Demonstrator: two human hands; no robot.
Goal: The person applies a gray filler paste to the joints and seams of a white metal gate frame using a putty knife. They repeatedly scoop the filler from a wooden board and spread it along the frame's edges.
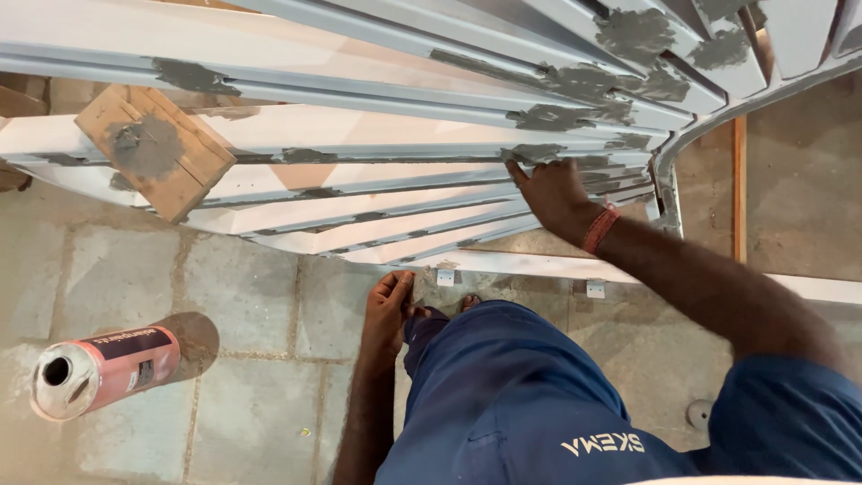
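A white-painted metal grille [359, 193] of slanted bars lies across the top of the head view, dabbed with grey filler patches [575, 81]. My right hand [549, 190], with a red band on the wrist, reaches forward. Its fingertips press on a grey patch on one bar, and I see no tool in it. My left hand [389, 310] rests on my knee, on the blue trousers [503, 386], and holds nothing. A square wooden board [154, 151] smeared with grey filler sits on the bars at the left, well away from both hands.
A pink and white tin can [101, 373] with an open top stands on the stone-tiled floor [242, 296] at the lower left. The grille's curved white frame [669, 180] and a lower white rail [539, 266] with small brackets run to the right. A wooden strip [739, 189] stands at the right.
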